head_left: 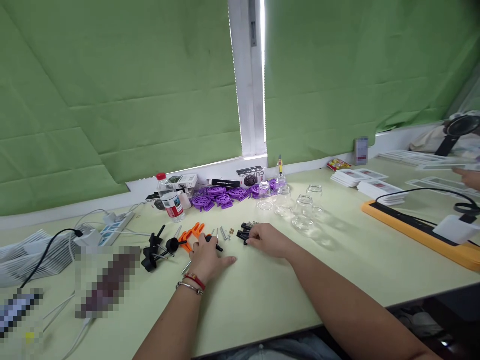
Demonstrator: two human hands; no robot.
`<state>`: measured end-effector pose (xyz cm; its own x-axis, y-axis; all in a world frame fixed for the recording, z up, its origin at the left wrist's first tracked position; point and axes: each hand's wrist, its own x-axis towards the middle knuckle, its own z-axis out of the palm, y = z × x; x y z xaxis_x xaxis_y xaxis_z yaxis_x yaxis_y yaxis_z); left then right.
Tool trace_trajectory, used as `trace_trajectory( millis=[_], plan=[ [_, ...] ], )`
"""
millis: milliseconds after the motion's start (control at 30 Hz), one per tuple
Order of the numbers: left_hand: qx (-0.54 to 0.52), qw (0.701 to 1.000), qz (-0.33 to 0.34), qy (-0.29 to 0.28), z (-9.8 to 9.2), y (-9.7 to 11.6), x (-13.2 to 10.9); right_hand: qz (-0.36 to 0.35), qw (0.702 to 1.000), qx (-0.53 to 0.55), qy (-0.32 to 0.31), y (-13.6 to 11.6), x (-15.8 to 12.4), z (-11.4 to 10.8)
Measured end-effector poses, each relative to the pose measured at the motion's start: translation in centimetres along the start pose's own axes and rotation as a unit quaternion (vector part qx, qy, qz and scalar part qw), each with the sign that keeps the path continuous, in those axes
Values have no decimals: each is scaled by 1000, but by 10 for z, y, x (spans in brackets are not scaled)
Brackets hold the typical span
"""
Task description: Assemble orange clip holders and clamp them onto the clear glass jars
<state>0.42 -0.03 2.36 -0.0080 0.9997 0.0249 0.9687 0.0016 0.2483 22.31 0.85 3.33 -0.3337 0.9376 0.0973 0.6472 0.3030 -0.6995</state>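
Note:
My left hand (207, 257) rests over a black-handled tool (214, 243), thumb spread to the right; whether it grips the tool is unclear. Orange clamp-like parts (195, 230) lie just beyond its fingers, with black clamp parts (152, 252) to the left. My right hand (268, 239) has its fingers curled down at several small black parts (243, 234); its fingertips are partly hidden. Between the hands lie metal screws (224, 233) and small brass-coloured pieces (231, 231).
Purple plastic parts (225, 197) lie along the wall beside a red-capped bottle (172, 202). Glass jars (303, 212) stand behind my right hand. An orange-edged device (416, 232) and white card stacks (380, 190) are at right, near another person's hand (468, 177). Cables and a power strip (116, 229) lie left.

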Motion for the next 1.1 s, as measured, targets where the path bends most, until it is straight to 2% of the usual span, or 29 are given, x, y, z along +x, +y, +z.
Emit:
trace_trajectory(
  millis=[100, 200, 300, 367, 433, 500, 567, 633, 700, 867, 967, 1100],
  plan=[
    [3, 1000, -1, 1, 0, 2, -1, 68, 994, 74, -39, 10, 1, -7],
    [10, 999, 22, 46, -1, 5, -2, 95, 984, 134, -62, 17, 1, -12],
    [-41, 985, 103, 134, -1, 13, -7, 96, 979, 157, -90, 21, 1, -14],
    [-141, 965, 157, 154, 1, 22, -11, 91, 977, 163, -107, 21, 1, -15],
    [-276, 944, 152, 103, 6, 33, -16, 87, 976, 162, -114, 20, 1, -17],
    [-417, 906, 73, -3, 12, 42, -19, 81, 977, 161, -112, 18, 0, -18],
    [-556, 825, -22, -101, 16, 48, -20, 68, 978, 166, -106, 15, 0, -17],
    [-653, 735, -83, -164, 19, 49, -19, 50, 980, 168, -97, 12, -1, -14],
    [-694, 683, -107, -201, 19, 47, -16, 25, 982, 171, -71, 10, 0, -8],
    [-731, 626, -123, -243, 17, 42, -9, -46, 973, 227, 23, 7, 5, 5],
    [-738, 613, -135, -246, 15, 42, -8, -47, 970, 232, 58, 8, 8, 6],
    [-738, 608, -155, -249, 13, 44, -10, -10, 959, 269, 87, 10, 10, 6]
  ],
)
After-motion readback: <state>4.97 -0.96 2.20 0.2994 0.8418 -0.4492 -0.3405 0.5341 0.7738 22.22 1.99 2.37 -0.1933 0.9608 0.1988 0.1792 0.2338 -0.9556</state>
